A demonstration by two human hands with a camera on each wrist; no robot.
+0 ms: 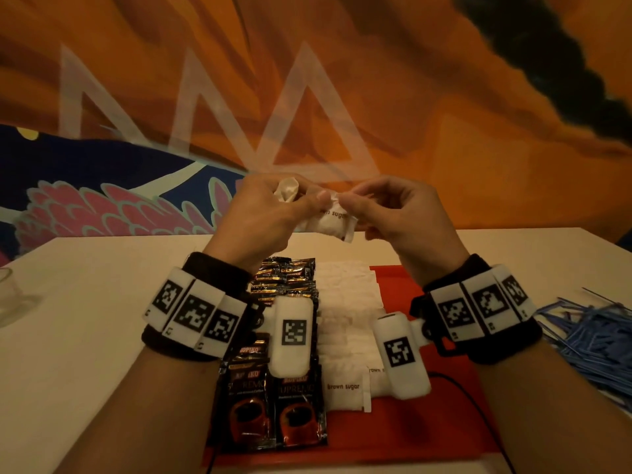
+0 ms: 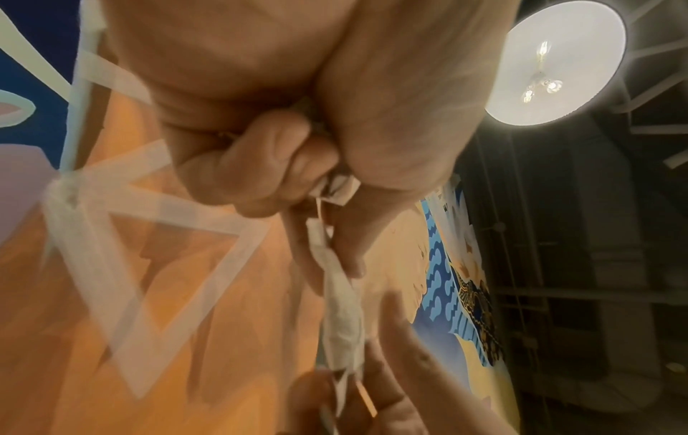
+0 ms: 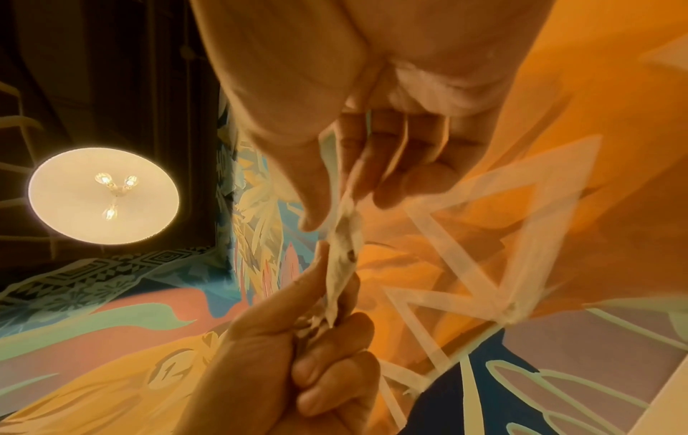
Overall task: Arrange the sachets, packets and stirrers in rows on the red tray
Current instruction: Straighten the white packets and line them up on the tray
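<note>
Both hands are raised above the far end of the red tray (image 1: 444, 436). My left hand (image 1: 273, 213) grips a bunch of white brown sugar sachets (image 1: 328, 225), one crumpled end sticking up above its fingers. My right hand (image 1: 383, 210) pinches the same sachets (image 2: 340, 318) at their right edge. In the right wrist view the sachets (image 3: 344, 259) stretch between thumb and fingers of both hands. On the tray lie a column of dark coffee packets (image 1: 273, 415) at the left and a column of white sugar sachets (image 1: 345, 391) beside it.
A heap of blue stirrers (image 1: 591, 330) lies on the cream table (image 1: 85, 336) to the right of the tray. A clear glass (image 1: 10, 292) stands at the table's left edge. A painted orange wall rises behind the table.
</note>
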